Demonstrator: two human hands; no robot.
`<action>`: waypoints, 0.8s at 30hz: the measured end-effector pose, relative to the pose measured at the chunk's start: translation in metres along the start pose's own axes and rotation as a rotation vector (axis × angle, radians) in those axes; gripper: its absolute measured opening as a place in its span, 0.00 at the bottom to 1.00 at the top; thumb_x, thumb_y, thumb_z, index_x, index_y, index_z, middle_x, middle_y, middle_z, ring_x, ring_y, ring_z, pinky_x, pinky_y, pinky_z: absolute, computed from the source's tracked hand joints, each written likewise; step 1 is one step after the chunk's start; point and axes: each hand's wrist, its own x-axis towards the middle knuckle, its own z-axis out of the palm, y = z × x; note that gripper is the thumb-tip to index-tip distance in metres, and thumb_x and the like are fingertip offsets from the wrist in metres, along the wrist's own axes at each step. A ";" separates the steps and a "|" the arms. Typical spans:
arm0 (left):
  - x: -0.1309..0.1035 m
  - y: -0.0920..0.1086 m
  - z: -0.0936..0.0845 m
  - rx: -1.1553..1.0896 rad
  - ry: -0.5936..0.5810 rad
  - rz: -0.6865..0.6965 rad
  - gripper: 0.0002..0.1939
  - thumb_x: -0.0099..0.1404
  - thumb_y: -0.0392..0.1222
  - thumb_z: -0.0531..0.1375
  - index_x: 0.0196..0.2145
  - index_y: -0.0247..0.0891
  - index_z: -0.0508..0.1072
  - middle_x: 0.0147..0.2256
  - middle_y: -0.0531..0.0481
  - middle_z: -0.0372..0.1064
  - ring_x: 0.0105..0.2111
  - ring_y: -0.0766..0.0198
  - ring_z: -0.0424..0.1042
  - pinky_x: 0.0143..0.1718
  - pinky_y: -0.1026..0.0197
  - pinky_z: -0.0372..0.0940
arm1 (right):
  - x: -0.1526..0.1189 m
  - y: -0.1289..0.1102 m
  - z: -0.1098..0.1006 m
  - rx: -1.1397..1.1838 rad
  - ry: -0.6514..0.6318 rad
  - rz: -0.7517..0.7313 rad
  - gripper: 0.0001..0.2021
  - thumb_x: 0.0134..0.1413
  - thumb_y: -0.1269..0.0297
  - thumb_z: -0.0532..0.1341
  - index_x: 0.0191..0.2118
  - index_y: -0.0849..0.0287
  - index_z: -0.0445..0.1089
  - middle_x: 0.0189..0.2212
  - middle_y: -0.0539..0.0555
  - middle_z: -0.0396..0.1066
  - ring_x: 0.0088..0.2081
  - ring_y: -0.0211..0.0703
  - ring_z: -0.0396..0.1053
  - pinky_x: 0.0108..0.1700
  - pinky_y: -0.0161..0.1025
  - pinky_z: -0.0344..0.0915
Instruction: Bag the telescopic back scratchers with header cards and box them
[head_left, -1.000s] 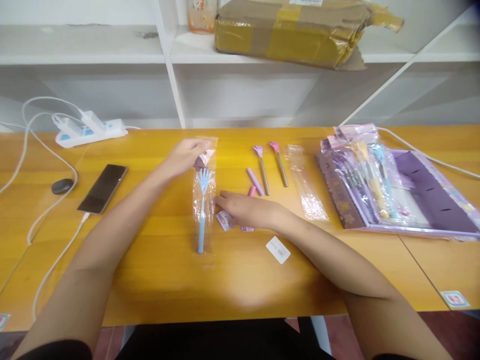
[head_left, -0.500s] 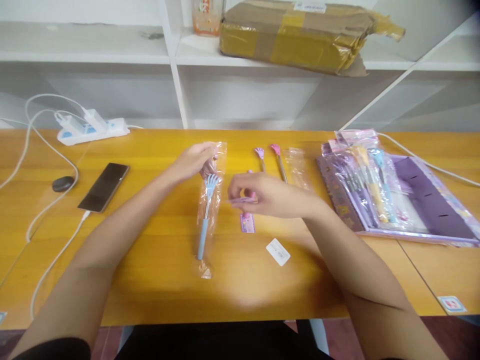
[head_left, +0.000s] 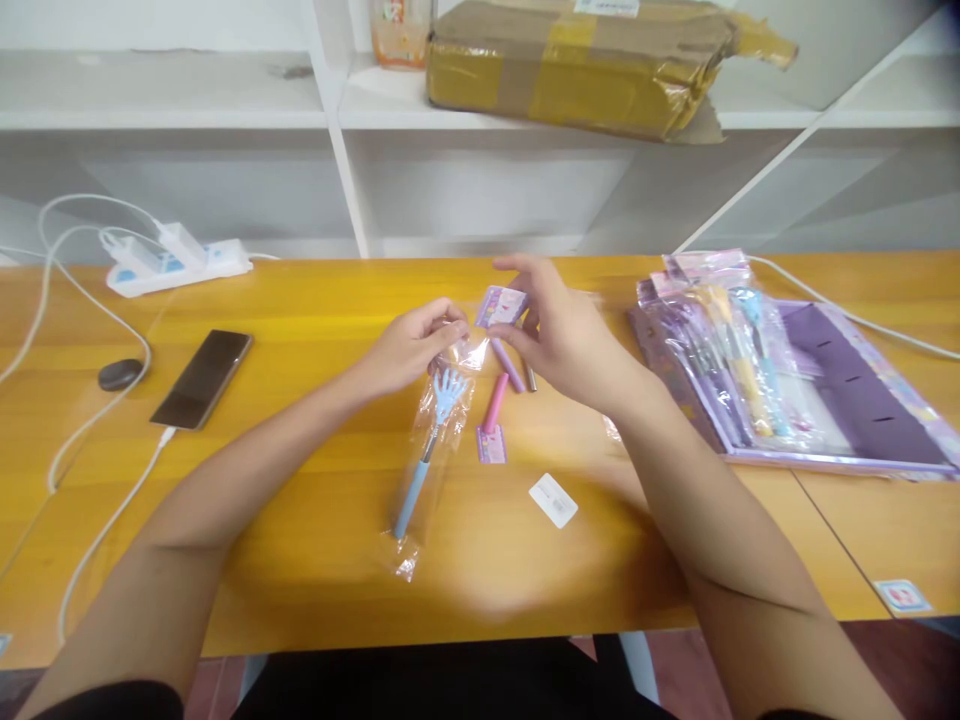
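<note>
My left hand (head_left: 424,342) pinches the top of a clear plastic bag (head_left: 442,440). Inside that bag lies a blue hand-shaped stick (head_left: 448,393), its handle pointing toward the table's front edge. My right hand (head_left: 551,325) holds a small purple printed card (head_left: 504,306) between thumb and fingers, beside the bag's top. Beneath my right hand are the pink handle (head_left: 495,403) and purple handle (head_left: 508,365) of two more sticks, whose heads are hidden. Another printed card (head_left: 492,445) touches the pink handle's end. A white label card (head_left: 553,499) lies nearer the front.
At right, a purple box (head_left: 877,400) bears several bagged sticks (head_left: 727,370). On the left are a phone (head_left: 202,380), a black oval object (head_left: 120,375), white cables and a power strip (head_left: 180,268). A taped carton (head_left: 577,70) rests on the shelf behind.
My right hand has moved up and brought the printed card to the bag's opening. My left hand has shifted slightly right and down, and the bag's lower end has swung toward the front.
</note>
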 end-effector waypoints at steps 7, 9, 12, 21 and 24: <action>-0.002 0.004 0.003 0.008 -0.025 0.052 0.16 0.74 0.55 0.66 0.45 0.39 0.74 0.41 0.48 0.76 0.36 0.65 0.74 0.36 0.62 0.69 | -0.002 0.005 -0.002 -0.074 -0.098 -0.030 0.33 0.73 0.65 0.58 0.79 0.55 0.53 0.57 0.65 0.76 0.55 0.62 0.76 0.59 0.60 0.74; -0.003 0.006 0.003 0.025 -0.030 0.077 0.14 0.73 0.52 0.66 0.45 0.38 0.75 0.44 0.46 0.78 0.40 0.63 0.76 0.41 0.60 0.71 | -0.002 0.006 -0.002 -0.080 -0.131 -0.061 0.37 0.73 0.66 0.56 0.82 0.54 0.46 0.58 0.65 0.75 0.58 0.64 0.75 0.62 0.64 0.73; -0.005 0.009 0.005 0.060 -0.042 0.113 0.12 0.72 0.48 0.67 0.45 0.38 0.76 0.45 0.44 0.79 0.44 0.61 0.78 0.45 0.59 0.72 | -0.004 0.003 -0.004 -0.099 -0.156 -0.086 0.41 0.72 0.65 0.57 0.84 0.53 0.42 0.59 0.66 0.73 0.59 0.66 0.72 0.63 0.68 0.72; -0.004 0.003 0.011 0.049 -0.002 0.092 0.14 0.72 0.52 0.67 0.42 0.37 0.77 0.40 0.45 0.82 0.41 0.59 0.82 0.44 0.58 0.74 | -0.006 -0.018 -0.006 -0.032 -0.136 -0.023 0.42 0.71 0.56 0.63 0.83 0.49 0.44 0.65 0.66 0.63 0.52 0.63 0.73 0.59 0.67 0.76; -0.003 0.002 0.009 0.042 0.039 0.092 0.15 0.73 0.52 0.66 0.43 0.37 0.78 0.40 0.45 0.82 0.40 0.59 0.82 0.43 0.58 0.74 | -0.004 -0.013 -0.004 0.018 -0.064 -0.013 0.40 0.72 0.57 0.62 0.82 0.45 0.45 0.62 0.64 0.65 0.52 0.60 0.74 0.57 0.64 0.78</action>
